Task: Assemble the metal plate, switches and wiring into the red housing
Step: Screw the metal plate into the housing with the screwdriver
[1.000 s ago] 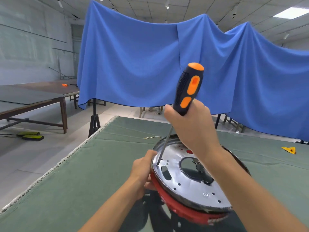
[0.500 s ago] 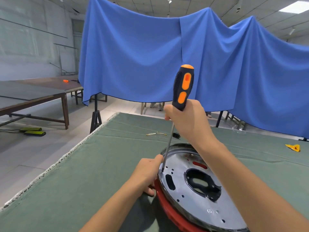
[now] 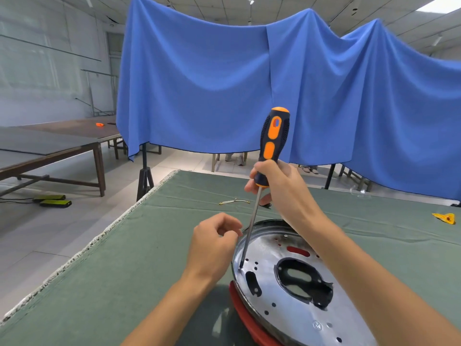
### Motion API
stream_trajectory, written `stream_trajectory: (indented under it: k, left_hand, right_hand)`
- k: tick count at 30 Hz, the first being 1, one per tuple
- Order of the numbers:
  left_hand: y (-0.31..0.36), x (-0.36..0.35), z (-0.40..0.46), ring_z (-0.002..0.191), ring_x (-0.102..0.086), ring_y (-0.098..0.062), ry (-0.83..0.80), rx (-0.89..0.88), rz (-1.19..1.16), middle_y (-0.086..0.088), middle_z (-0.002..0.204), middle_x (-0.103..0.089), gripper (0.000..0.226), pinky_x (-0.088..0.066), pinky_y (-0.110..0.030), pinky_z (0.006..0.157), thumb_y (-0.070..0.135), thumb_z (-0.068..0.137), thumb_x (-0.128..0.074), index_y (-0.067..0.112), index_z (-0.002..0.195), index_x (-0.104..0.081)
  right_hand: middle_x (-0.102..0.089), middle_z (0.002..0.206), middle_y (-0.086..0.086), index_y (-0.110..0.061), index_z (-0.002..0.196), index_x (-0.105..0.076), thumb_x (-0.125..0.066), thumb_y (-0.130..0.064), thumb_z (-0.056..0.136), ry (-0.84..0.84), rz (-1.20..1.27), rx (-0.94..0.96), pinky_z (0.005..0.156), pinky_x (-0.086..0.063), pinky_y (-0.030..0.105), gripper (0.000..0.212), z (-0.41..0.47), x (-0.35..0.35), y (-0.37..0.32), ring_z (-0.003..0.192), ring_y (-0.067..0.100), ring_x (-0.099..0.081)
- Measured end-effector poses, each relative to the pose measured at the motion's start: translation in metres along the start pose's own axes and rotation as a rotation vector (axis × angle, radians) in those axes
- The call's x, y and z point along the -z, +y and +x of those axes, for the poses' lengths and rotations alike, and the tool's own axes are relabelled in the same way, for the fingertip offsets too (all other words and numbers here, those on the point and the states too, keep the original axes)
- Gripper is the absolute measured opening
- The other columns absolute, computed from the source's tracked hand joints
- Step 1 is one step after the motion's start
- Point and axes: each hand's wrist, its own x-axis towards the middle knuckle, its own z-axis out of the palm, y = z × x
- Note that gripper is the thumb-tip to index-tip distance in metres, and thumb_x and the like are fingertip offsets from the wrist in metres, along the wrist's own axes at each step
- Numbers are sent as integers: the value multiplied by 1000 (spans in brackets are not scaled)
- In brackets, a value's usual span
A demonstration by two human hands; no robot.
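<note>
Currently: right hand point(image 3: 279, 186) grips the screwdriver point(image 3: 273, 143) low on its black-and-orange handle, fingers curled round it, most of the handle sticking up above the fist. Shaft runs down and slightly left; tip sits on the metal plate point(image 3: 287, 303) near its left rim, just above an oblong slot. Can't tell if a screw is under the tip.

Left hand point(image 3: 214, 243) is just left of the plate's rim, beside the shaft. Its fingers point(image 3: 230, 233) are loosely curled, tips near the shaft and the rim, but contact can't be made out; nothing visibly held.

Plate is a shiny round disc, tilted, with a big irregular central cutout, small holes scattered over it and a red-filled slot toward the far side. It sits on top of the red housing point(image 3: 245, 318), of which only a crescent shows under the plate's near-left edge. Both are at the near-right part of the desk point(image 3: 124, 270), which has a green cloth cover; the right forearm crosses over the plate's far-right side.

Further back on the desk: a small wire piece point(image 3: 234, 202) past the left hand, a dark small part point(image 3: 266, 205) partly hidden behind the right hand, a yellow piece point(image 3: 445, 218) far right. Blue cloth point(image 3: 224, 83) hangs behind the desk.
</note>
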Motion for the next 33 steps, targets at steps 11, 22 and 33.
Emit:
stream_trajectory:
  k: [11,22,33]
  left_hand:
    - [-8,-6,-7,59,-61,-31,-64,-221,-1,-7,59,-66,14,-50,-44,59,15,79,-76,7,69,-71]
    - [-11,-7,-7,66,-60,-32,-199,-260,44,-17,66,-64,33,-50,-46,66,37,89,-56,12,71,-69]
    - [-16,-8,-8,62,-65,-24,-144,-246,-37,-4,66,-70,24,-52,-42,61,30,91,-62,18,74,-74]
  right_hand:
    - [-70,76,5,-16,78,-64,-68,-61,72,80,-319,161,70,-52,45,46,-8,-5,-10,73,25,-63]
    - [-67,72,-2,-10,87,-61,-78,-19,76,21,28,94,72,-59,36,22,-6,7,-16,64,11,-67]
    - [-71,85,7,-8,91,-62,-64,-11,89,-107,76,94,71,-56,26,5,-2,8,-25,77,17,-69]
